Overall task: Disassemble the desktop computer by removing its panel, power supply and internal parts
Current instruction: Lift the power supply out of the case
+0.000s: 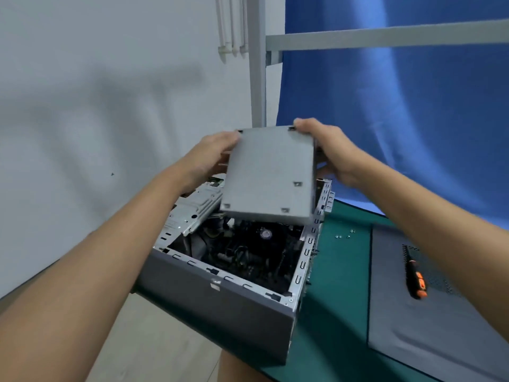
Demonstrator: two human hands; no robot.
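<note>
Bare forearms [82, 285] end in left hand [212, 155] and right hand [327, 153], each grip clasping a matte-grey metal box [270, 175].

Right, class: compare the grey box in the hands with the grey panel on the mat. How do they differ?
The box, gripped by the left hand and right hand, is tilted above the case; the panel lies flat on the mat. The box is thick; the panel is thin and carries a screwdriver. Both are grey.

matt grey metal power supply [268, 172], bare shiny steel case frame [308, 255], matt green mat [341, 271], soft blue cloth backdrop [399, 119] at 2 o'clock, orange-black plastic screwdriver [416, 279]
</note>
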